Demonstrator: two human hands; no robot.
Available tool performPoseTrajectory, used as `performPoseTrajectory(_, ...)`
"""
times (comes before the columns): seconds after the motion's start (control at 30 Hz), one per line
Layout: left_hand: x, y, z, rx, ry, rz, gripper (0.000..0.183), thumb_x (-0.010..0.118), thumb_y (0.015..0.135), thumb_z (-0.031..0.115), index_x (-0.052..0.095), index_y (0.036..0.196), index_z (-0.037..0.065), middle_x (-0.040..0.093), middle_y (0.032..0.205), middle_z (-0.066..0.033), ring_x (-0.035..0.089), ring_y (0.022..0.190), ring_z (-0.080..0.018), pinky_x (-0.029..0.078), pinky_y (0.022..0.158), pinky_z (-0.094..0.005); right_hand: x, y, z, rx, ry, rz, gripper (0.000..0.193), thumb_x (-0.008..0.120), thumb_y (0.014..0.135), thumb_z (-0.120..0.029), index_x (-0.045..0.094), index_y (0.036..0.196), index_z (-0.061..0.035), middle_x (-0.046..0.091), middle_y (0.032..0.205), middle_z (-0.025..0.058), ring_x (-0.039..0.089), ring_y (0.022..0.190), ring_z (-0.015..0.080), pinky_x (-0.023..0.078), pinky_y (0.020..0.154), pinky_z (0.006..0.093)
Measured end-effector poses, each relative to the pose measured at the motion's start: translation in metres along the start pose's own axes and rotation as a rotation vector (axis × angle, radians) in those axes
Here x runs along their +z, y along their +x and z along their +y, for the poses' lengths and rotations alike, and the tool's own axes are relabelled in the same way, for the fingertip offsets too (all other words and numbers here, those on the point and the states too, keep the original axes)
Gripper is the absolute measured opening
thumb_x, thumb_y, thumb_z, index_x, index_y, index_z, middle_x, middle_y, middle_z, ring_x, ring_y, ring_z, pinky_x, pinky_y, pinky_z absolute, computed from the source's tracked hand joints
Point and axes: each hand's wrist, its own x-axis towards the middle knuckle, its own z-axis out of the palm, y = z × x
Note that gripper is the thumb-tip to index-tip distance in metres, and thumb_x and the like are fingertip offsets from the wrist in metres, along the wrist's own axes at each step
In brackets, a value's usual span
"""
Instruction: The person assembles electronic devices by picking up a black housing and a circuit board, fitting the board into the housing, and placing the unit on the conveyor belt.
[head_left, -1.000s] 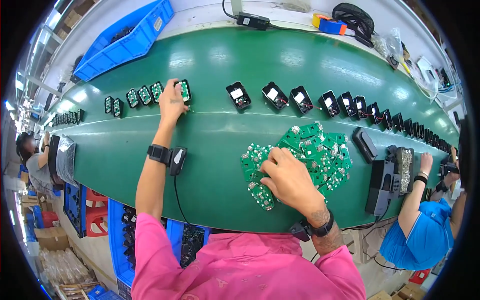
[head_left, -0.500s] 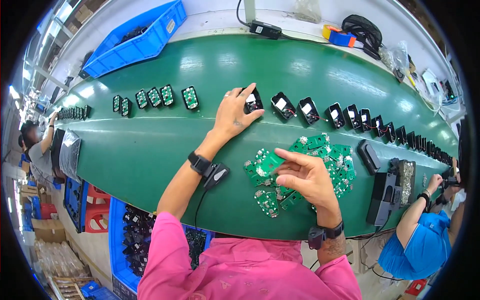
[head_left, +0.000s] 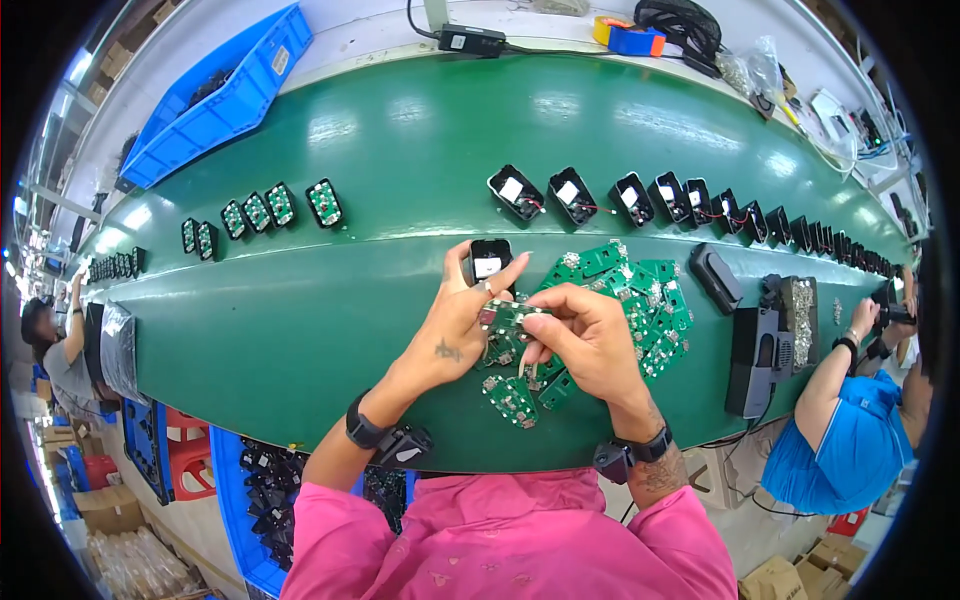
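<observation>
My left hand (head_left: 440,340) is closed around a small open black plastic case (head_left: 490,250), which has a white patch inside. Just below the case, a green circuit board (head_left: 508,317) is pinched between the thumb and fingers of my right hand (head_left: 592,335). The board's component side faces up, and its left end is close to my left fingers; whether they touch it I cannot tell. Under and to the right of my right hand lies a loose pile of green circuit boards (head_left: 655,285).
Open black cases (head_left: 573,197) with wires stand in a row to the right. Cases fitted with boards (head_left: 324,203) line up at left. A blue bin (head_left: 215,110) sits at the far left. Near the right are a dark grey device (head_left: 755,362) and a co-worker in blue (head_left: 840,445).
My left hand has lifted the black case out of the row and brought it nearer. My right hand has moved the board over beside it. The whole view has shifted slightly.
</observation>
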Motion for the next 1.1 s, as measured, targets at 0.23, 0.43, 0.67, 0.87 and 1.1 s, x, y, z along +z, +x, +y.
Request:
performPoseTrajectory(0.23,0.013,-0.001,0.015,0.053,0.186,0.098,0.070,0.064,0.082,-0.002,0.051,0.143,0.029,0.030,0.139,-0.0213,0.062,0.102,-0.0399,0.054,0.090,-0.0465,-0.003,0.007,0.009,-0.011,0.101,0.062,0.021,0.068,0.091,-0.003,0.060,0.109,0.0050,0.069,0.087,0.0079,0.064,0.063,0.0089,0.053,0.054,0.0213)
performPoseTrajectory(0.43,0.009,-0.001,0.017,-0.008,0.211,0.021,0.067,0.065,0.079,-0.002,0.057,0.138,0.028,0.029,0.140,-0.0207,0.062,0.100,-0.0391,0.053,0.088,-0.0481,-0.011,0.006,0.008,0.033,0.080,-0.034,0.023,0.069,0.090,-0.002,0.061,0.109,0.0057,0.069,0.088,0.0069,0.064,0.064,0.0080,0.052,0.054,0.0199)
performPoseTrajectory(0.67,0.013,-0.005,0.007,0.151,0.186,0.001,0.075,0.070,0.071,-0.001,0.056,0.138,0.028,0.031,0.141,-0.0221,0.061,0.100,-0.0417,0.053,0.089,-0.0486,-0.011,0.004,0.004,0.088,0.091,-0.182,0.022,0.069,0.089,-0.001,0.065,0.110,0.0058,0.068,0.091,0.0070,0.064,0.067,0.0072,0.052,0.055,0.0199)
performPoseTrajectory(0.87,0.005,-0.003,0.019,0.019,-0.018,-0.052,0.056,0.069,0.070,-0.004,0.066,0.122,0.016,0.034,0.139,-0.0206,0.061,0.103,-0.0418,0.053,0.088,-0.0467,-0.012,0.001,0.005,0.063,0.040,-0.140,0.015,0.066,0.092,-0.001,0.065,0.105,0.0052,0.068,0.089,0.0067,0.066,0.068,0.0087,0.054,0.057,0.0210)
performPoseTrajectory(1.1,0.014,0.000,0.016,0.046,-0.237,0.139,0.040,0.060,0.078,-0.009,0.070,0.113,0.008,0.049,0.129,-0.0198,0.058,0.114,-0.0349,0.052,0.089,-0.0400,-0.014,0.003,0.003,-0.033,0.082,-0.028,0.018,0.066,0.091,0.001,0.061,0.108,0.0041,0.067,0.085,0.0063,0.062,0.060,0.0075,0.047,0.048,0.0191)
